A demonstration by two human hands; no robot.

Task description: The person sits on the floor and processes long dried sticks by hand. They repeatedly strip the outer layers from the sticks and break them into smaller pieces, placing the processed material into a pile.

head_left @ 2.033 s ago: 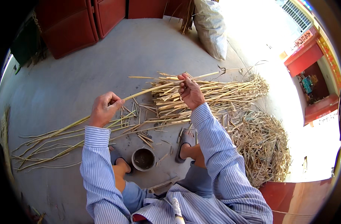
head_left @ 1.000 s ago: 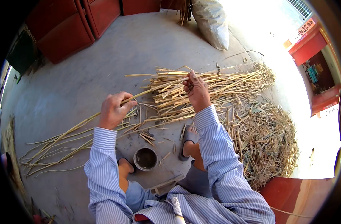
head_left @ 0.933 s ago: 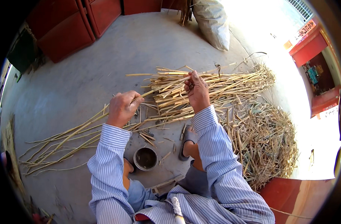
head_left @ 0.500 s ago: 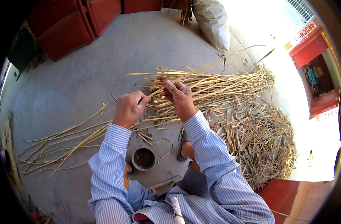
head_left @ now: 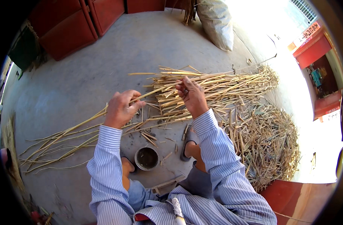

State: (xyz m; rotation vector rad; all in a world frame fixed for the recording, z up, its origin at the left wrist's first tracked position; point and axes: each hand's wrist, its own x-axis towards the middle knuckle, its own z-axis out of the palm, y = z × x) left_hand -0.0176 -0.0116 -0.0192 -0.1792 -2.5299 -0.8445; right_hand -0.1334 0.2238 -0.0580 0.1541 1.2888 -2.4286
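A long, straw-coloured dry stalk (head_left: pixel 156 91) slants across in front of me. My left hand (head_left: pixel 120 108) is closed round it, and the stalk runs on past the fist to the lower left. Farther right and higher, my right hand (head_left: pixel 192 94) pinches the same stalk between thumb and fingers. Its thin far end passes over a bundle of cut stalks (head_left: pixel 231 87) lying on the floor, tops to the right. Several loose, longer stalks (head_left: pixel 62 144) fan out on the floor at the left, beyond my left forearm.
Between my feet is a round bowl (head_left: pixel 136 159), dark inside. A heap of dry leaf scraps (head_left: pixel 272 146) lies at right, near a red panel (head_left: pixel 291 198). Short cut pieces (head_left: pixel 149 138) litter the floor. A pale sack (head_left: pixel 216 26) and red furniture (head_left: pixel 68 35) stand at the back.
My hands were close together and have moved apart, the left to the lower left, the right to the right. A longer stretch of stalk now shows between them, its far end lower.
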